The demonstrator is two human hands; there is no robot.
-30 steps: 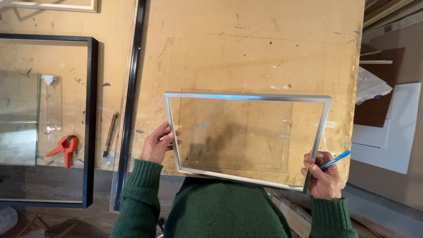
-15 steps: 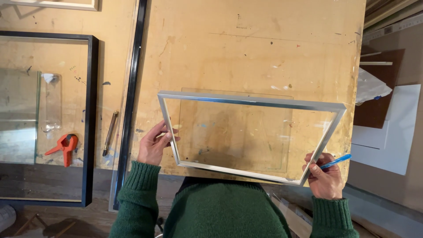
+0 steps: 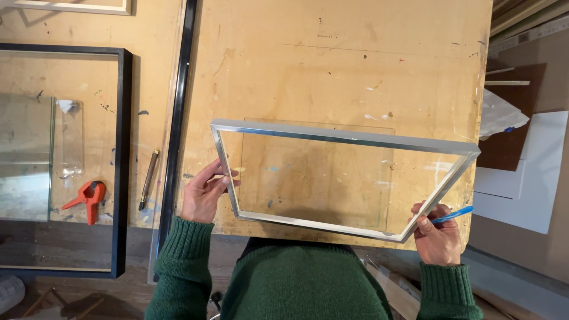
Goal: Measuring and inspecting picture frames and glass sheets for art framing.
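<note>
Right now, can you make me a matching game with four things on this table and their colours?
Things:
1. frame held in both hands
2. clamp
3. pen in the right hand
4. big frame lying on the left

Colours:
A. orange
B. black
C. silver
D. blue

Right pairs: 1-C, 2-A, 3-D, 4-B.
</note>
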